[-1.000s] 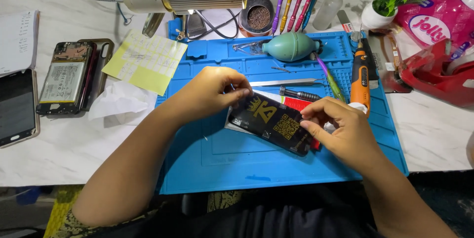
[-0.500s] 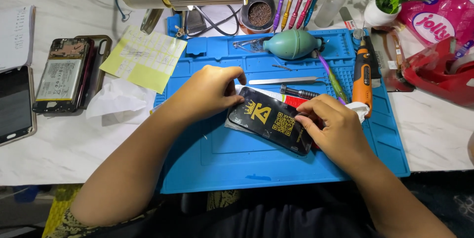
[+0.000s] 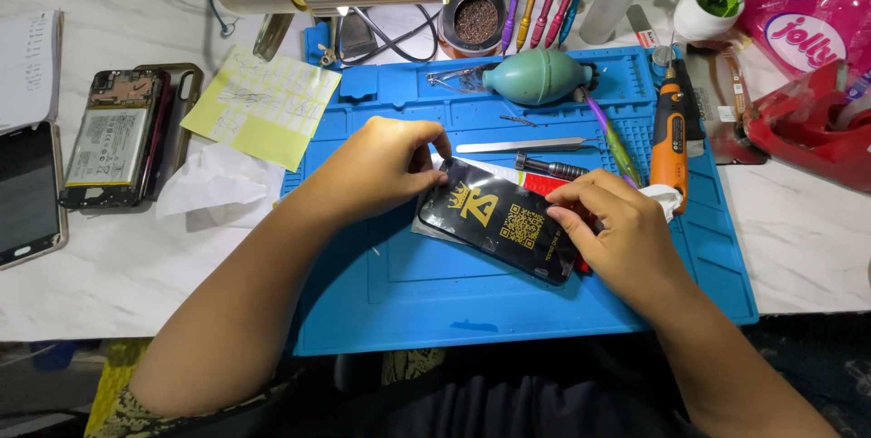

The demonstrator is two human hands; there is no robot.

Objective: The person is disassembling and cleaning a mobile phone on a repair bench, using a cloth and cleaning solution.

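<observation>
Your left hand point(image 3: 386, 166) pinched the upper corner of the black phone-sized panel point(image 3: 499, 218) lying at the middle of the blue work mat point(image 3: 454, 297), and your right hand point(image 3: 612, 229) gripped its right end with fingertips closed on the edge. It looked like the panel's film was only starting to be worked; nothing appeared peeled away yet. Left of the mat, on the white marble-look table point(image 3: 136, 284), lay an opened phone point(image 3: 113, 138); an orange electric screwdriver point(image 3: 671, 129) rested on the mat's right side.
</observation>
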